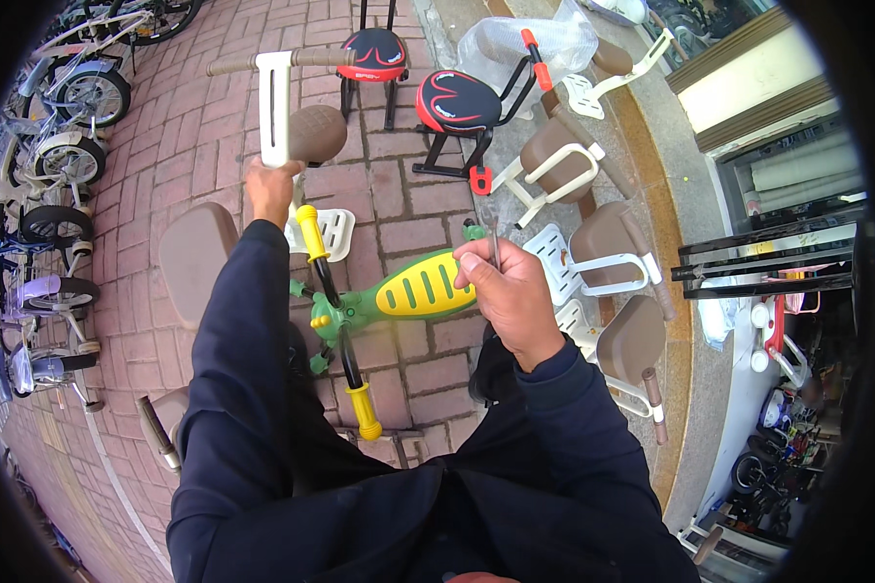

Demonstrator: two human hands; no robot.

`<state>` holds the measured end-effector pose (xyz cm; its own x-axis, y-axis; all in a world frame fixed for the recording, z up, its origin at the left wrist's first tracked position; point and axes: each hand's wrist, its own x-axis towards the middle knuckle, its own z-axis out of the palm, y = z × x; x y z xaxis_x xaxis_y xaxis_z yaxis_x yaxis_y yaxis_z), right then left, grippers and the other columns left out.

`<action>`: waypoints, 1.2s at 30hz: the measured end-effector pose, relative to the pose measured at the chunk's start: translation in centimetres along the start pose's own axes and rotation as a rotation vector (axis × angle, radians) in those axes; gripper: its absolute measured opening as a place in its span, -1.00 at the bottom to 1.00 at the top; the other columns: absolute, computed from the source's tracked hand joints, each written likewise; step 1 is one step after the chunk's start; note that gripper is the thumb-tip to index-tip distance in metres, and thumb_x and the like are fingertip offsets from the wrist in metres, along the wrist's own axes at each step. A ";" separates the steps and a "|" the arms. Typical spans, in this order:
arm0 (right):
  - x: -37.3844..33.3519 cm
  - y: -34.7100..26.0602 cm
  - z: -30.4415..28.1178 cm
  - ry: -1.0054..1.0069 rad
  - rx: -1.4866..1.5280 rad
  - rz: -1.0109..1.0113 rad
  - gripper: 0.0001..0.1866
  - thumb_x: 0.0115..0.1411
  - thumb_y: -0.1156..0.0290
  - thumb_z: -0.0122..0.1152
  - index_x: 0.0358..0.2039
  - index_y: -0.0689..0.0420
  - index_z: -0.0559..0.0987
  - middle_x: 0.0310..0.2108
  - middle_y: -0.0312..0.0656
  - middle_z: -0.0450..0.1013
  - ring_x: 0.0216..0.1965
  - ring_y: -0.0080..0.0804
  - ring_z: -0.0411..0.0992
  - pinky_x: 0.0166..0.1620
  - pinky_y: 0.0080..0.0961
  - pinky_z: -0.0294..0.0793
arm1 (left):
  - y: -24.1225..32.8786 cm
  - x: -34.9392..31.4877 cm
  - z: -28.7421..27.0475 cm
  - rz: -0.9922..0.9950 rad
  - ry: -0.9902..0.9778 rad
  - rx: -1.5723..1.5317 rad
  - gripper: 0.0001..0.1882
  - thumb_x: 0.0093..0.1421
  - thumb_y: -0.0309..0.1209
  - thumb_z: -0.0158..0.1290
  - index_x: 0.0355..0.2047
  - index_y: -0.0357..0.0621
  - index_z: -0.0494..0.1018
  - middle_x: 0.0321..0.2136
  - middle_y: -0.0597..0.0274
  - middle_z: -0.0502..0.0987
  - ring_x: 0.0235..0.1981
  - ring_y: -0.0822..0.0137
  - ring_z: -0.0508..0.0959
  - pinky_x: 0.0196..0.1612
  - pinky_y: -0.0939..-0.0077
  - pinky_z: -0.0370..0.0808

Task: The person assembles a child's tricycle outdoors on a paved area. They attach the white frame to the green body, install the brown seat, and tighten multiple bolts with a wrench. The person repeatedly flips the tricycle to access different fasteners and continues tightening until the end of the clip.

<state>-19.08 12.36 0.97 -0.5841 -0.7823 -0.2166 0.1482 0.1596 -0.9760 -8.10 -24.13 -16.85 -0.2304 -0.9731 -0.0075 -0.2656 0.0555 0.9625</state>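
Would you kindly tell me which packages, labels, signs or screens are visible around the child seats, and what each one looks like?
Clear plastic bag: top centre on the paving, crumpled, transparent, wrapped around a brown seat with orange handles.
Seat-pad marking: top centre, on the front of the far black-and-red padded seat, a small pale mark, too small to make out.
Shopfront sign panel: upper right, a long cream strip in a brown frame.
No screens are in view.

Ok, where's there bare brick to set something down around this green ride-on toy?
Bare brick lies upper left, between the parked bicycles and the white seat frame the left hand grips. A smaller patch sits between the green ride-on toy and black-red saddles. Right of the right hand, brown child seats crowd together.
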 end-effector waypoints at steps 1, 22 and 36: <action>0.0 0.0 0.0 0.000 -0.020 -0.005 -0.76 0.40 0.33 0.20 -0.10 0.26 0.60 -0.36 -0.32 0.54 -0.40 -0.70 0.31 -0.32 -0.69 0.26 | -0.3 -0.1 0.1 0.035 -0.003 -0.051 -0.56 -0.08 -0.40 0.37 -0.19 -0.40 0.56 -0.30 -0.12 0.69 -0.25 0.02 0.70 -0.09 0.27 0.56; -0.2 -0.1 -2.3 0.095 -0.010 -0.104 -0.80 0.36 0.36 0.20 -0.18 0.25 0.62 -0.38 -0.32 0.54 -0.44 -0.69 0.35 -0.31 -0.64 0.34 | -0.4 -3.3 -7.7 0.151 -0.662 0.851 -0.43 0.20 -0.06 0.26 -0.03 -0.36 0.62 -0.11 -0.23 0.67 -0.02 -0.09 0.65 0.06 0.16 0.52; -1.8 -1.3 -4.9 0.123 0.136 -0.091 -0.82 0.34 0.35 0.25 -0.25 0.23 0.62 -0.45 -0.33 0.54 -0.59 -0.78 0.20 -0.51 -0.64 0.17 | 14.2 -24.1 -20.7 0.436 -0.417 1.151 -0.36 0.23 -0.07 0.24 0.20 -0.20 0.47 0.05 -0.15 0.59 0.21 -0.07 0.49 0.30 -0.12 0.32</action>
<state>-22.18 16.53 2.51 -0.6918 -0.7091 -0.1368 0.1920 0.0019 -0.9814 13.07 -4.49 2.58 -0.7181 -0.6949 -0.0382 -0.6934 0.7097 0.1245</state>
